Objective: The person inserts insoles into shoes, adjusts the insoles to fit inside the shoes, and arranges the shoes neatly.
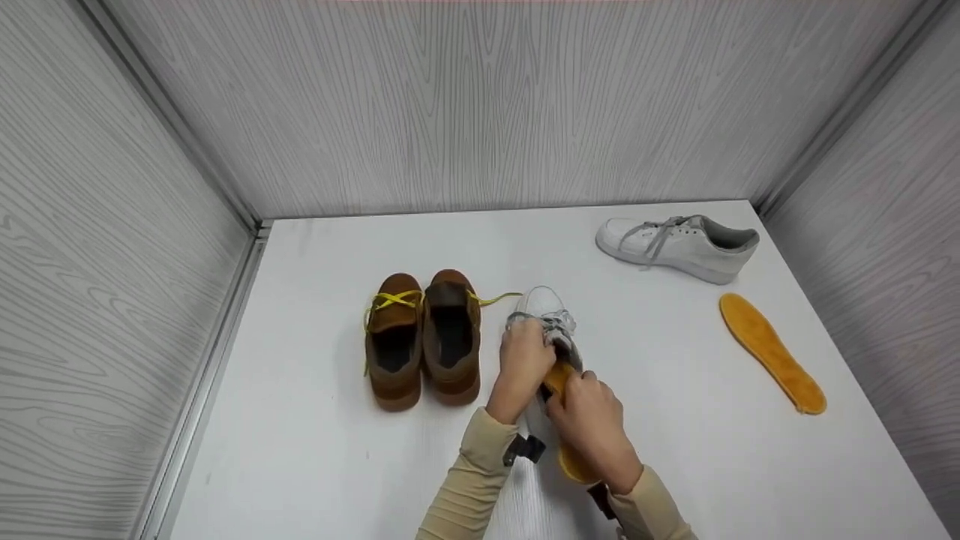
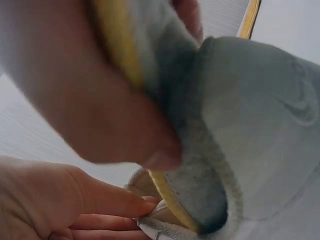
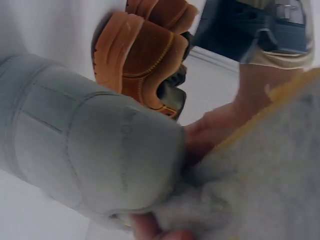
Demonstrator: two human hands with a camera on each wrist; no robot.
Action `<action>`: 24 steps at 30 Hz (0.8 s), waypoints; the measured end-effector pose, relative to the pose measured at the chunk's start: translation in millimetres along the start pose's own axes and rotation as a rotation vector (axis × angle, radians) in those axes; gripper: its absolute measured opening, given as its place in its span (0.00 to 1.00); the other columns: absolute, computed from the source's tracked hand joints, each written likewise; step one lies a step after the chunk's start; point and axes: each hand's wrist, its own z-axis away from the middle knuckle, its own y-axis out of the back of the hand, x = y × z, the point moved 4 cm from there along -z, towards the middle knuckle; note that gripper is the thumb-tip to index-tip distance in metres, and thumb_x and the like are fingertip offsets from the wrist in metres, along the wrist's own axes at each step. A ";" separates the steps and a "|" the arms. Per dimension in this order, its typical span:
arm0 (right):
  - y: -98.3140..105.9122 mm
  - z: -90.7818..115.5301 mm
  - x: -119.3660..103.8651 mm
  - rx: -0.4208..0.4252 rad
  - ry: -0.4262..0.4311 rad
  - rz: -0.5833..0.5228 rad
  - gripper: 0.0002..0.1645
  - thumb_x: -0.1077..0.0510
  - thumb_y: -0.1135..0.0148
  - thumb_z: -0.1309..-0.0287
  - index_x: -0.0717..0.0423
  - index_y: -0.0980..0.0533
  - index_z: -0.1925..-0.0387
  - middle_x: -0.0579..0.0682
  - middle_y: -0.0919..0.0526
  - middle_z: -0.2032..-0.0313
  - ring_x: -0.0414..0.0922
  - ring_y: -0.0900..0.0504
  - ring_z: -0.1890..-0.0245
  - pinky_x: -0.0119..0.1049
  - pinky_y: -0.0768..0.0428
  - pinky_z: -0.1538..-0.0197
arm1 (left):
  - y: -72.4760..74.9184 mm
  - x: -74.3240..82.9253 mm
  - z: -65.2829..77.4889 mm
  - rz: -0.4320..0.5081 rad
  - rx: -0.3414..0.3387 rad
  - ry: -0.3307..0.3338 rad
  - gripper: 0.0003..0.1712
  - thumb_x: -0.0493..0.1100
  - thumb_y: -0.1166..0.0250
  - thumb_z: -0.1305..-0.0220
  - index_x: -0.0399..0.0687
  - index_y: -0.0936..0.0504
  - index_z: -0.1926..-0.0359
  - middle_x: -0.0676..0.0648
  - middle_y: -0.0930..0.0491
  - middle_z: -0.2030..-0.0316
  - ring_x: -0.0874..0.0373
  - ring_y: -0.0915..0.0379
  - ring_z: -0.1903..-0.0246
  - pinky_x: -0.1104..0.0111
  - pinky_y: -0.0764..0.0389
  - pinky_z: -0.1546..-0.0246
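Observation:
A white sneaker [image 1: 541, 301] stands with its toe pointing away from me. My left hand [image 1: 521, 364] grips it by the opening, the thumb and fingers pinching the tongue area in the left wrist view. An orange fleecy insole [image 1: 576, 465] is held by my right hand [image 1: 592, 420], its front end inside the shoe's opening and its rear end sticking out behind the hand. The right wrist view shows the insole's grey underside [image 3: 270, 175] close beside the sneaker's heel [image 3: 125, 150]. The insole's front tip is hidden inside the shoe.
To the left stand two brown shoes [image 1: 396, 386] with yellow laces, one lace trailing toward the sneaker. A second white sneaker [image 1: 679, 251] lies at the back right. Another orange insole [image 1: 772, 352] rests near the table's right edge. Grey wood-grain panels [image 1: 480, 105] surround the table.

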 end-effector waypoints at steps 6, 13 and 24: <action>-19.9 -19.3 2.3 0.072 -0.001 -0.050 0.14 0.60 0.41 0.43 0.58 0.29 0.82 0.59 0.24 0.78 0.63 0.21 0.76 0.56 0.23 0.74 | 0.6 -1.2 -0.7 0.013 -0.010 -0.015 0.26 0.31 0.33 0.47 0.51 0.41 0.87 0.48 0.29 0.80 0.53 0.31 0.77 0.61 0.30 0.75; -17.0 -12.9 -4.2 0.053 0.009 0.008 0.15 0.53 0.37 0.42 0.64 0.23 0.70 0.64 0.23 0.70 0.64 0.21 0.72 0.58 0.22 0.72 | 0.3 -0.5 0.0 0.023 -0.038 0.003 0.23 0.32 0.33 0.46 0.50 0.36 0.86 0.44 0.24 0.75 0.52 0.28 0.73 0.60 0.27 0.72; -11.2 -6.6 -12.7 -0.046 -0.002 0.064 0.15 0.57 0.35 0.46 0.70 0.20 0.71 0.67 0.25 0.65 0.63 0.23 0.70 0.58 0.22 0.72 | 2.5 -0.1 0.2 0.028 -0.030 0.014 0.14 0.33 0.31 0.47 0.44 0.27 0.83 0.41 0.22 0.71 0.46 0.24 0.69 0.57 0.24 0.70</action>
